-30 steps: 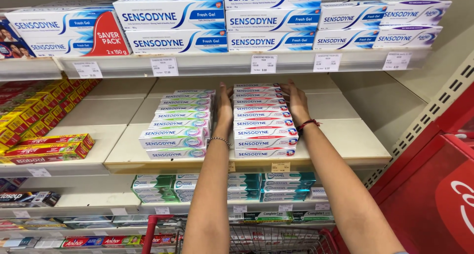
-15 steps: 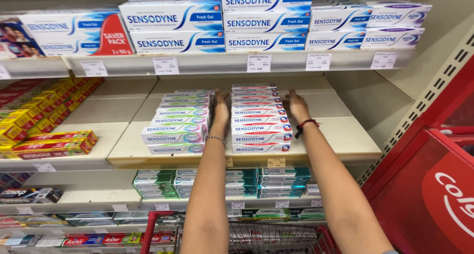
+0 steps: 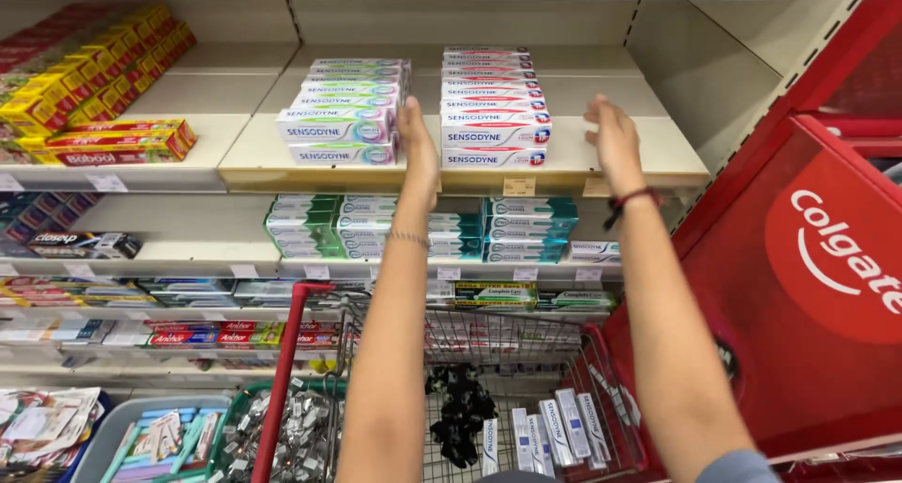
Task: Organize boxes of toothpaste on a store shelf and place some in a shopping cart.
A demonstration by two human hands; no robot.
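Both my arms reach up to a shop shelf [image 3: 254,159] that carries two stacks of toothpaste boxes. My left hand [image 3: 419,145] stands flat and edge-on in the gap between the white-and-green stack [image 3: 343,107] and the white-and-red stack [image 3: 493,107], close against the red stack's left side. My right hand [image 3: 613,140] hovers to the right of the red stack, fingers spread, a small gap away from it. A dark red band sits on that wrist. Neither hand holds anything.
A red-handled wire trolley [image 3: 291,351] stands below me with several white toothpaste boxes [image 3: 554,431] in it. Teal and green boxes [image 3: 531,225] fill the lower shelf; yellow-red boxes [image 3: 94,88] sit at the left. A red display stand [image 3: 799,286] juts out at the right.
My view has tilted down, so the trolley now shows. My right hand has come off the red stack's side and moved right; my left hand stays beside the stack.
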